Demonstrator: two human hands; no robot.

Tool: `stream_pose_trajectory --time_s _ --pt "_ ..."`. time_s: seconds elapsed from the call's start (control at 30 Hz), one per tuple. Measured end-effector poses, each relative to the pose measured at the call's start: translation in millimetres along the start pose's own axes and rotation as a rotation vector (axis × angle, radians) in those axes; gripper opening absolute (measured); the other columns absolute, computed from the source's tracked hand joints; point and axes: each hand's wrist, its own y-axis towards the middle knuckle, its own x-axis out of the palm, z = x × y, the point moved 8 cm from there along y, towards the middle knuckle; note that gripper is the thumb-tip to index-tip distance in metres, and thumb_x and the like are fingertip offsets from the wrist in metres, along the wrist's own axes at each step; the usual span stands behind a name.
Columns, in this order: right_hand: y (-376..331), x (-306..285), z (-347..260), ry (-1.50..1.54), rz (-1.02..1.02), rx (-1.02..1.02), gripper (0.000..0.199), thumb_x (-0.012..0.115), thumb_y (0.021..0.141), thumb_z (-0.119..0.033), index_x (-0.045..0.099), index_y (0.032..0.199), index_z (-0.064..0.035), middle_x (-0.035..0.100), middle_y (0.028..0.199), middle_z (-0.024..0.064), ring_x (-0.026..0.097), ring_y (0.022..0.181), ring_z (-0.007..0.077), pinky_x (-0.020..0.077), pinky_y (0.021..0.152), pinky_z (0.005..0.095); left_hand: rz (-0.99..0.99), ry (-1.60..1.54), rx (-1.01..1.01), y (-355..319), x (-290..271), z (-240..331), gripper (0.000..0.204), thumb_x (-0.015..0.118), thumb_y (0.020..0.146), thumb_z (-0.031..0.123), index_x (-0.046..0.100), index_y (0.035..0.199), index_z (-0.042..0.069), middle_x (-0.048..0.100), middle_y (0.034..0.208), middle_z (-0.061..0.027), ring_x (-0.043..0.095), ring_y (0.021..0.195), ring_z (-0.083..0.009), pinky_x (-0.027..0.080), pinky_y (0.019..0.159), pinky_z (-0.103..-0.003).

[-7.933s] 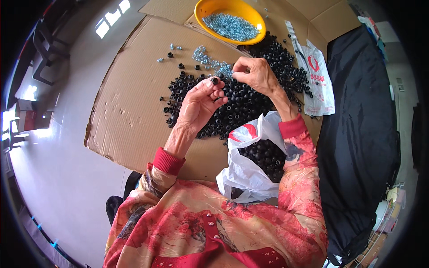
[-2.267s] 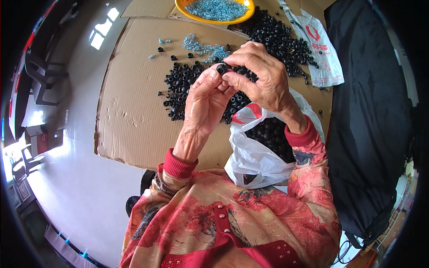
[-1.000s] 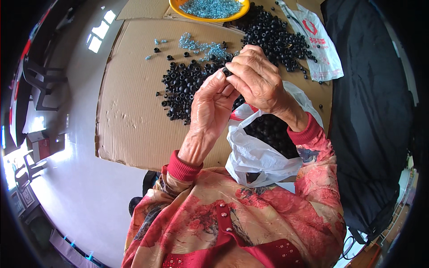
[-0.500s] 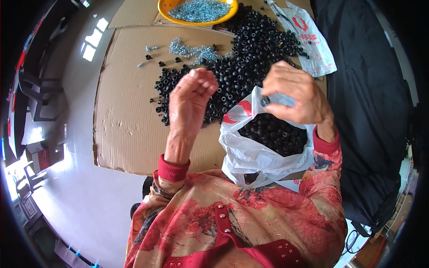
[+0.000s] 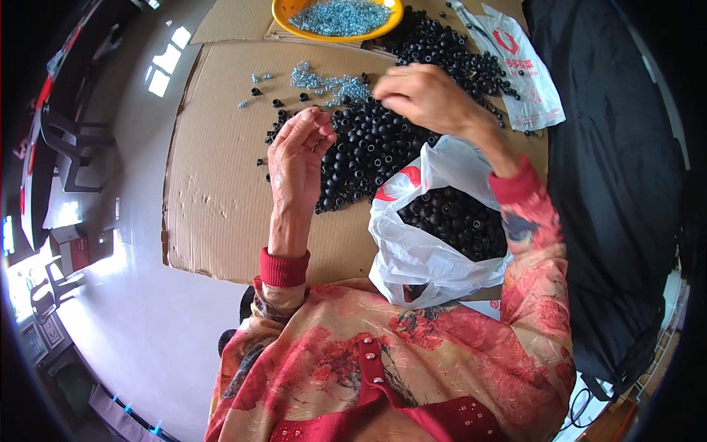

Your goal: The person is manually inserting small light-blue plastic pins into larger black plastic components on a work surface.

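Small hollow black caps [image 5: 368, 144] lie in a wide heap on the cardboard. At the heap's left edge is my left hand [image 5: 298, 151], raised palm inward with its fingers curled to the thumb. Whatever it may pinch is too small to make out. My right hand [image 5: 423, 96] hovers over the upper part of the heap, its fingers bent and drawn together. Their tips are blurred, and I cannot make out anything in them. A white plastic bag [image 5: 409, 254] with red print stands gaping below my right forearm, holding many more black caps [image 5: 453, 221].
Tiny clear-blue pieces [image 5: 335, 82] lie scattered beyond the heap. More fill a yellow bowl [image 5: 283, 22] at the far edge. A flat white bag [image 5: 534, 99] rests at the far right, beside black fabric [image 5: 607, 184]. Cardboard [image 5: 213, 177] covers the work surface.
My right hand has moved from above the bag, where a black cap was by its fingers, up and left over the heap. My left hand has shifted slightly left.
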Motion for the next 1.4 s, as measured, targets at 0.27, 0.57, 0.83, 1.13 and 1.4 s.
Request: stream_pose_trajectory --time_s 0.27,0.57,0.83,1.13,1.4 --pt "34 89 48 -0.269 -0.126 -0.078 0.015 0.052 0.072 -0.003 0.061 0.083 -0.0081 0.055 0.076 0.0059 0.056 0.078 0.0222 0.0412 0.072 0.0345 0.041 -0.022 -0.055 2 -4 -6 0.018 0.057 0.087 0.017 0.059 0.095 0.000 0.062 0.085 -0.0063 0.058 0.074 -0.0113 0.048 0.071 -0.027" --pt "43 98 45 -0.352 -0.214 -0.136 0.010 0.055 0.070 -0.006 0.060 0.078 -0.0088 0.054 0.072 0.0039 0.056 0.076 0.0202 0.0393 0.071 0.0342 0.080 -0.016 -0.076 5 -11 -9 0.018 0.058 0.086 0.016 0.060 0.094 0.001 0.062 0.085 -0.0055 0.057 0.072 -0.0105 0.047 0.071 -0.026" --pt "33 62 46 0.408 -0.053 0.166 0.015 0.062 0.070 -0.009 0.064 0.085 -0.0059 0.061 0.075 0.0032 0.058 0.072 0.0138 0.0458 0.069 0.0283 0.080 0.005 -0.095 4 -8 -12 0.017 0.058 0.086 0.016 0.060 0.094 0.001 0.061 0.084 -0.0051 0.057 0.073 -0.0098 0.048 0.069 -0.024" --pt "32 35 7 0.604 0.024 0.111 0.016 0.065 0.072 -0.008 0.065 0.088 -0.0054 0.061 0.079 0.0016 0.058 0.074 0.0104 0.0471 0.070 0.0242 -0.077 -0.174 -0.213 -1 10 -23 0.022 0.053 0.089 0.022 0.057 0.096 0.002 0.060 0.084 -0.0055 0.057 0.077 -0.0127 0.049 0.072 -0.029" --pt "30 22 -17 0.425 0.112 0.017 0.020 0.067 0.071 -0.009 0.063 0.091 -0.0060 0.061 0.082 0.0040 0.059 0.074 0.0145 0.0478 0.070 0.0269 -0.164 -0.209 -0.161 -7 22 -16 0.021 0.052 0.090 0.020 0.058 0.096 0.001 0.060 0.085 -0.0059 0.058 0.079 -0.0140 0.049 0.076 -0.031"
